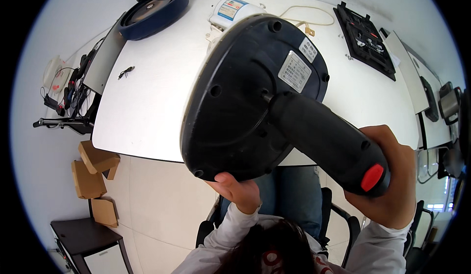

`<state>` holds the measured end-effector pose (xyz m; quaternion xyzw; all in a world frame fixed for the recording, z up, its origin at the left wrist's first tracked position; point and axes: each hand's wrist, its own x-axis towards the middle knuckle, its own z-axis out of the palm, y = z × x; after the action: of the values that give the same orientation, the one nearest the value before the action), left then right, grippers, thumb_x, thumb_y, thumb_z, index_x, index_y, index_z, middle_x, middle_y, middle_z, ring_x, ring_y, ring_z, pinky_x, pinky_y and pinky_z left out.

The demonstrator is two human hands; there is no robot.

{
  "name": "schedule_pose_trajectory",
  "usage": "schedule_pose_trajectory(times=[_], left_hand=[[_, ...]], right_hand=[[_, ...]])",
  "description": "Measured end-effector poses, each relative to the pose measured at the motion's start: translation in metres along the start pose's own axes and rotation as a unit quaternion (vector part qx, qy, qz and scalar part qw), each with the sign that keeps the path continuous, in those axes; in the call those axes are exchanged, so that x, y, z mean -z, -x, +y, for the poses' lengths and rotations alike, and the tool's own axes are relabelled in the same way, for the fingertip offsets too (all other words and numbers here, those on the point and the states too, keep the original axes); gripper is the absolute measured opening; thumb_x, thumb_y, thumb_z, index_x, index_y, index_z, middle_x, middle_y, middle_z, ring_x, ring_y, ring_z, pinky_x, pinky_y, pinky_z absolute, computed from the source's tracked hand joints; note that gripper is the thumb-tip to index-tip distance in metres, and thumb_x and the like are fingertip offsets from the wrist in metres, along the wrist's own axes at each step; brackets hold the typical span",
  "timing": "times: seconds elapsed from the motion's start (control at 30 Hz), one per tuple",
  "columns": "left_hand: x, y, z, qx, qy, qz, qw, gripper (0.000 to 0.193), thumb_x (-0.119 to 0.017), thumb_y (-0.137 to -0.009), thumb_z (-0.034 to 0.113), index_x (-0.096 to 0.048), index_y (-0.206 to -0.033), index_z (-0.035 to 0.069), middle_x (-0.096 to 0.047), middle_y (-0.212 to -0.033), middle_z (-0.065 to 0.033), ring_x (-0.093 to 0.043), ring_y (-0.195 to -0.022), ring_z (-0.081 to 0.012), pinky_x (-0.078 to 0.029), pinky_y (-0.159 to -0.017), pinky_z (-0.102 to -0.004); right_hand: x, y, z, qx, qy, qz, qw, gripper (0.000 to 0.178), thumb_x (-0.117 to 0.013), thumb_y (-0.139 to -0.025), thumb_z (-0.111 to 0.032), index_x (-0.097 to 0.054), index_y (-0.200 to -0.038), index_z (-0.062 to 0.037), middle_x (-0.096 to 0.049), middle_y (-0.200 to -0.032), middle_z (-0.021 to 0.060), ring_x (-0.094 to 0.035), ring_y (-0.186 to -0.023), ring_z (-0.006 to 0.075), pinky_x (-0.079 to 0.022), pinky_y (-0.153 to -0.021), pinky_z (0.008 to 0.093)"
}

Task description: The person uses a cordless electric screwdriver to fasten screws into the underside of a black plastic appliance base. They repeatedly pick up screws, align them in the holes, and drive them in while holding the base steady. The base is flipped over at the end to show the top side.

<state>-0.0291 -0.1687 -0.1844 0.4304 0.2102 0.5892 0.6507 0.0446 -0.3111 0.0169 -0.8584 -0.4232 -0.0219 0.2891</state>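
Observation:
A black oval appliance base (230,102) with a silver rating plate is held up, its underside toward me. My left hand (238,191) grips its near edge, the thumb on the rim and the other fingers hidden behind. In front of the base is a black cordless screwdriver (324,136) with a red button. Its thin bit points at the middle of the underside, near a recess; whether it sits in a screw cannot be told. My right hand (392,176) is wrapped round the handle's rear end.
A white table (142,112) carries a dark blue round appliance (154,11) with a black cord, a white labelled part (233,10), a beige cord with a plug (309,30), a short black cable (126,72) and an open black tool case (365,41). Cardboard boxes (89,180) lie left.

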Motion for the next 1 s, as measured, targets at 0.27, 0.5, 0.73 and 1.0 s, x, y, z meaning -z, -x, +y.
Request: schedule_pose_trajectory(times=[0.27,0.5,0.73,1.0], left_hand=[[0.003,0.005,-0.010,-0.001,-0.005,0.023,1.000,0.088,-0.050,-0.092,0.060,-0.019,-0.146,-0.001,-0.040,-0.142,-0.0151,-0.048,-0.125,-0.0242,-0.044,-0.101,-0.0323],[0.004,0.008,-0.010,0.001,0.013,0.026,1.000,0.087,-0.050,-0.092,0.060,-0.019,-0.147,0.000,-0.040,-0.142,-0.0148,-0.049,-0.125,-0.0250,-0.043,-0.103,-0.0341],[0.009,0.007,-0.013,-0.005,0.037,0.007,0.999,0.084,-0.052,-0.092,0.057,-0.019,-0.149,0.005,-0.038,-0.148,-0.0100,-0.047,-0.130,-0.0267,-0.041,-0.106,-0.0377],[0.001,0.006,-0.008,0.003,0.004,0.055,0.998,0.088,-0.052,-0.093,0.058,-0.016,-0.148,0.000,-0.038,-0.145,-0.0163,-0.048,-0.126,-0.0248,-0.043,-0.102,-0.0326]], right_hand=[[0.010,-0.010,-0.009,0.077,0.100,-0.030,0.992,0.047,-0.082,-0.060,-0.008,-0.058,-0.099,-0.0018,-0.062,-0.073,0.0116,-0.059,-0.057,0.0254,-0.043,-0.052,0.0298],[0.002,-0.001,-0.004,0.127,0.137,-0.036,0.982,0.054,-0.083,-0.063,-0.012,-0.054,-0.108,-0.0016,-0.061,-0.076,0.0136,-0.058,-0.058,0.0265,-0.044,-0.051,0.0321],[0.009,-0.006,-0.011,0.101,0.132,-0.071,0.984,0.052,-0.080,-0.062,-0.009,-0.057,-0.107,-0.0007,-0.060,-0.081,0.0125,-0.062,-0.066,0.0281,-0.047,-0.055,0.0343],[0.015,-0.018,-0.019,0.103,0.144,-0.072,0.982,0.044,-0.078,-0.064,-0.010,-0.056,-0.101,-0.0006,-0.058,-0.074,0.0132,-0.057,-0.058,0.0310,-0.043,-0.054,0.0320]])
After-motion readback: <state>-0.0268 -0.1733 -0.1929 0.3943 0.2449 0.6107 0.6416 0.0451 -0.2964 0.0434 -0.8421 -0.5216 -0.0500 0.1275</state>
